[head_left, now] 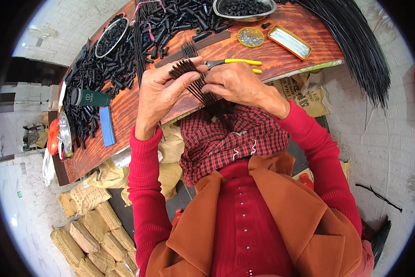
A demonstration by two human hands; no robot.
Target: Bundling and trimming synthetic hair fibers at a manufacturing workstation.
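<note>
Both hands meet at the near edge of the wooden surface [124, 111], over a lap covered with a red and black checked cloth [230, 138]. The left hand [159, 92] has its grip pinched on a fan of thin dark rods [193, 81], thumb on top and fingers underneath, with the rod ends spreading out toward the far left. The right hand [237, 83] is just beside it, its fingers pressed together on the same bundle from the right; it looks as though the yellow-handled pliers [235, 62] are also tucked into this hand, though the hold itself is hidden behind the knuckles.

Farther off on the surface lies a heap of small black plastic parts [101, 74], with a round metal bowl [110, 37] of them on the far left and another bowl [244, 9] at the far edge. To the right of that sit a round yellow tin [250, 37] and an orange-rimmed rectangular tray [289, 42]. A long sheaf of black rods [355, 46] hangs off the far right corner. A dark green bottle [91, 98] lies at the left, and brown paper-wrapped packs [92, 226] are stacked on the floor at near left.
</note>
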